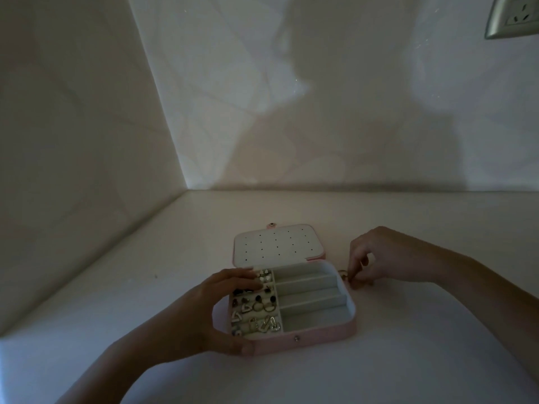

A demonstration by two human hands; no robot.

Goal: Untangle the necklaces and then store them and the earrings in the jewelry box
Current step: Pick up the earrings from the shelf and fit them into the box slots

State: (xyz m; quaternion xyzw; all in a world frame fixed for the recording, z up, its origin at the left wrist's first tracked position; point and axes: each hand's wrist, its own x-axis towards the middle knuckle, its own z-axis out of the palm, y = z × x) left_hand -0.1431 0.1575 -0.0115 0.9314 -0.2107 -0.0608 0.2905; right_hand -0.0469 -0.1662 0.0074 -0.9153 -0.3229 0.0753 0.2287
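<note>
Open on the pale surface (116, 287), lid (274, 246) laid back toward the wall, dotted white lining up: a pink jewelry box (320, 338). In its left half, rows of earrings (256, 313) (hoops, heart shapes, dark studs); in its right half, long pale-lined troughs running side by side. Clamped round the box's left end by the left grip (201, 313) — thumb at the front-left corner, fingers reaching over the far rows of earrings. Just off the box's right rim, low over the surface, the right grip (388, 258) — fingertips pinched together on a small gold piece (344, 276) (chain or clasp, too dim to tell). Close against the box's outer wall there; touching or just apart, impossible to say. High on the wall at the right, a socket plate (513, 18).
</note>
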